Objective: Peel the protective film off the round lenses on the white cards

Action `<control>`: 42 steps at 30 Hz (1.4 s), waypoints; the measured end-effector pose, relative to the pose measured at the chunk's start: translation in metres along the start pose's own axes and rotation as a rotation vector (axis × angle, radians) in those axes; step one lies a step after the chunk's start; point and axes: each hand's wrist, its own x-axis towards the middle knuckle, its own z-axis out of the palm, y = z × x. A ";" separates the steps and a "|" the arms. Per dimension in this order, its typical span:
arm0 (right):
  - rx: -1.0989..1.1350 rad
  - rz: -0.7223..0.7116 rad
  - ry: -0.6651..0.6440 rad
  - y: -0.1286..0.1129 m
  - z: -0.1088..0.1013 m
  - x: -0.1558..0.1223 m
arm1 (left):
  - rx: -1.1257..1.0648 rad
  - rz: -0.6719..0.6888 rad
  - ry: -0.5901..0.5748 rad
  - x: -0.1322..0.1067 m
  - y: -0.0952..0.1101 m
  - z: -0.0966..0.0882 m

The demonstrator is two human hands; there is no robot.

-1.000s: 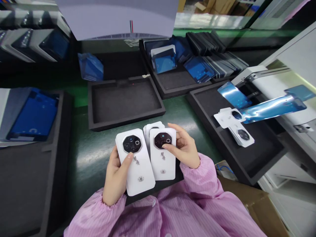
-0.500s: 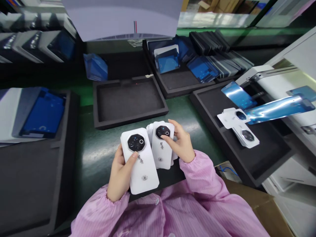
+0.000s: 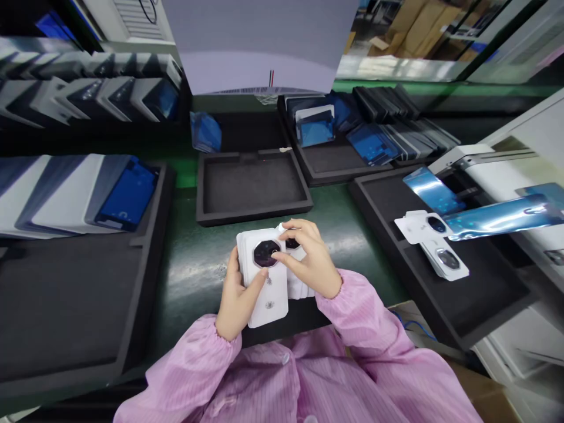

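Note:
A stack of white phone back covers [image 3: 268, 288] with dark octagonal camera windows is in my left hand [image 3: 240, 294]. The fingers wrap its left edge and the thumb lies on the top cover, below the window. My right hand [image 3: 311, 258] arches over the stack's upper right side, fingers and thumb apart. Its thumb tip touches the top cover's camera window; the index fingertip is by the upper right corner. Behind this hand, a second pile of white back covers [image 3: 299, 285] lies on the bench, partly hidden, one dark camera window showing between the fingers.
A black foam tray [image 3: 255, 218] sits ahead on the green bench. At left, another tray [image 3: 150, 258] holds a row of covers with blue film. The right tray [image 3: 484, 294] carries white covers [image 3: 445, 258] and a blue film strip [image 3: 506, 214]. More covers [image 3: 374, 144] stand at the back.
My right hand has moved left from the second pile to the stack in my left hand. The stack and the pile now appear closer together, the stack overlapping it. The head view has shifted.

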 end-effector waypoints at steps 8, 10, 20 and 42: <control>0.077 0.058 0.060 0.003 0.019 -0.002 | 0.052 0.104 -0.003 0.000 -0.003 -0.002; 0.006 -0.052 0.125 0.005 0.020 -0.005 | -0.008 0.042 -0.017 0.001 -0.003 -0.002; 0.084 -0.589 0.024 0.008 0.029 -0.018 | -0.014 -0.015 0.040 0.007 -0.002 -0.006; 0.181 -0.613 -0.002 0.004 0.031 -0.018 | 0.008 0.038 0.030 0.009 -0.002 -0.011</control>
